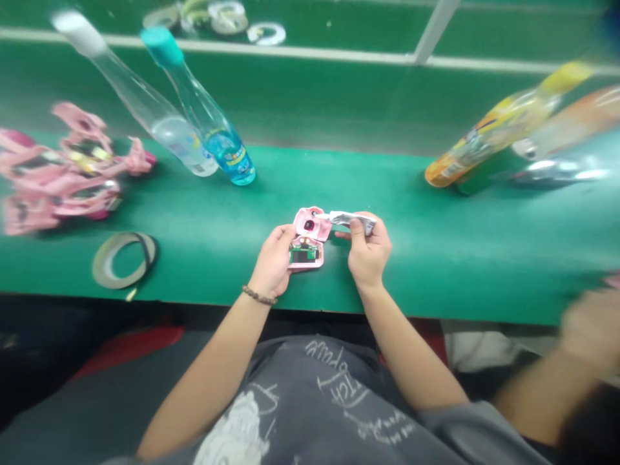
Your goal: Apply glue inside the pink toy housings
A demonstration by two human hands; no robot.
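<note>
In the middle of the green table, my left hand (275, 259) grips the left side of an opened pink plastic casing (310, 227). A green circuit board (305, 253) shows in its lower half, and the upper half has a dark round part. My right hand (371, 250) is closed around a small silvery-white squeeze tube (349, 220). The tube's white nozzle points left and meets or hovers over the upper right of the casing; I cannot tell which.
Pink plastic parts (72, 174) are heaped at the left, with a tape roll (123, 259) nearer the front edge. Two bottles, one with blue liquid (232, 155), stand behind. A yellow-capped bottle (489, 139) stands at the right. Another person's blurred hand (593, 326) is at the far right.
</note>
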